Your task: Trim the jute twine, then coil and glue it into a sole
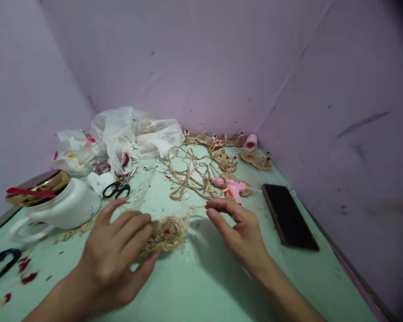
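Observation:
My left hand [117,250] is closed on one side of a flat coil of braided straw rope [170,232] with a small red spot on its face. A short strand of rope [196,207] runs from the top of the coil to the fingertips of my right hand [238,228], where thumb and forefinger come together on its end. Just beyond my right hand lies a pink glue gun [235,190] with a small red light showing. Loose lengths of the same rope [179,190] tangle behind it.
Finished-looking rope pieces with red and white beads [220,154] line the back wall, near a pink roll [250,142]. A phone [289,217] lies at right. Scissors [119,185], plastic bags [130,134], a white teapot [63,208] and another dark handle [2,264] occupy the left.

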A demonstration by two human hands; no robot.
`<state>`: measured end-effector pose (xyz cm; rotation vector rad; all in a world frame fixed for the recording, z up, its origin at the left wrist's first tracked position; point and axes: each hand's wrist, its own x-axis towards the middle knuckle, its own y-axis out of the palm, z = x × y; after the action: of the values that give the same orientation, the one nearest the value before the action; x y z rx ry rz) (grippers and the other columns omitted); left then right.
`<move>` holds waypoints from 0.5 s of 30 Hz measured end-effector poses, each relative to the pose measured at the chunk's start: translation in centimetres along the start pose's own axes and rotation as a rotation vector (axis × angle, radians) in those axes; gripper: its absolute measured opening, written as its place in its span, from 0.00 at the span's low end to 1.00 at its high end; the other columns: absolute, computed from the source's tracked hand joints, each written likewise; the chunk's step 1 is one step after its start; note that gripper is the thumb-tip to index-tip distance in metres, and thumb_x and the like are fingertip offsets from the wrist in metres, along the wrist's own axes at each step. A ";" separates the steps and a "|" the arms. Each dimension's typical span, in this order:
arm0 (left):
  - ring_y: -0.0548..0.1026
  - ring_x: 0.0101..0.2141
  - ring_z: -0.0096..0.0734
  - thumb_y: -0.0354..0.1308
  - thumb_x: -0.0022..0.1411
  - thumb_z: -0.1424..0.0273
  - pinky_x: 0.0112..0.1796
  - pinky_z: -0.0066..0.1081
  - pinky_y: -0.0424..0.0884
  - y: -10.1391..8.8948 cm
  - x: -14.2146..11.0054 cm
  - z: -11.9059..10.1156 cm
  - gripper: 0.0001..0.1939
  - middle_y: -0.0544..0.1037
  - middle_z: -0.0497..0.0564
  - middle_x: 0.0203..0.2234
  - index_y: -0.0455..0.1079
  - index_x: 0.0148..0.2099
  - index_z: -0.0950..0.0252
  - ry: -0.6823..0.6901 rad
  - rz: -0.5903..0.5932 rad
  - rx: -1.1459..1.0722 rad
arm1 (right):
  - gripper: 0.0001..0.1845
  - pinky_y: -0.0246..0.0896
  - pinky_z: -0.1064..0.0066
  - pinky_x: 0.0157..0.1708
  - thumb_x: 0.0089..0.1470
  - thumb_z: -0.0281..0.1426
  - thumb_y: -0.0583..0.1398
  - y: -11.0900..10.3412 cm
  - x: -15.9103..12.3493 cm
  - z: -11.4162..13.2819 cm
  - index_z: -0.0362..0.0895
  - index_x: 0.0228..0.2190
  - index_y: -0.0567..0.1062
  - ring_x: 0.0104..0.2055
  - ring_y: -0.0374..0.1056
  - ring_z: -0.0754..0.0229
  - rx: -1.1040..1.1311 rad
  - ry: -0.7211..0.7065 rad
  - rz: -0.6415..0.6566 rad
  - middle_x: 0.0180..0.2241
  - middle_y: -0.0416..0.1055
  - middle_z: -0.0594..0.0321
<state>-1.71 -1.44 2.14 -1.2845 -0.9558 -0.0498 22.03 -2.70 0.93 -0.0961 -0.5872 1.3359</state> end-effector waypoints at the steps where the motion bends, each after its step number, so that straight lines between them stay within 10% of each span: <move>1: 0.71 0.34 0.38 0.59 0.46 0.72 0.49 0.52 0.57 -0.2 0.0 0.5 0.17 0.75 0.55 0.33 0.68 0.42 0.67 -0.007 -0.031 0.039 | 0.08 0.62 0.68 0.37 0.50 0.33 0.58 0.0 -0.1 0.1 0.43 0.32 0.73 0.35 0.69 0.60 0.038 0.013 -0.025 0.32 0.74 0.59; 4: 0.71 0.35 0.40 0.60 0.45 0.72 0.48 0.52 0.57 -0.4 0.3 1.1 0.19 0.74 0.57 0.34 0.67 0.43 0.67 -0.010 -0.098 0.080 | 0.11 0.62 0.68 0.34 0.49 0.37 0.58 0.3 -0.3 0.6 0.42 0.29 0.73 0.32 0.67 0.60 0.166 0.118 -0.051 0.28 0.72 0.60; 10: 0.71 0.36 0.38 0.58 0.48 0.75 0.50 0.53 0.55 0.9 1.0 -0.9 0.18 0.74 0.55 0.33 0.66 0.44 0.67 0.066 -0.060 -0.031 | 0.19 0.63 0.70 0.26 0.39 0.39 0.65 1.8 -1.1 1.2 0.37 0.31 0.75 0.29 0.68 0.59 0.813 0.582 0.494 0.28 0.73 0.56; 15: 0.62 0.50 0.47 0.58 0.49 0.72 0.50 0.50 0.56 1.4 0.9 -2.3 0.25 0.65 0.61 0.49 0.61 0.51 0.64 -0.203 -0.221 -0.106 | 0.11 0.66 0.74 0.30 0.39 0.28 0.66 2.7 -1.6 1.3 0.39 0.29 0.76 0.30 0.70 0.64 1.172 0.614 0.227 0.31 0.75 0.60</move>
<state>0.94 -2.45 1.67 -1.2929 -1.2820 -0.1459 18.87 -3.83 0.41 0.3869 0.7763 1.5855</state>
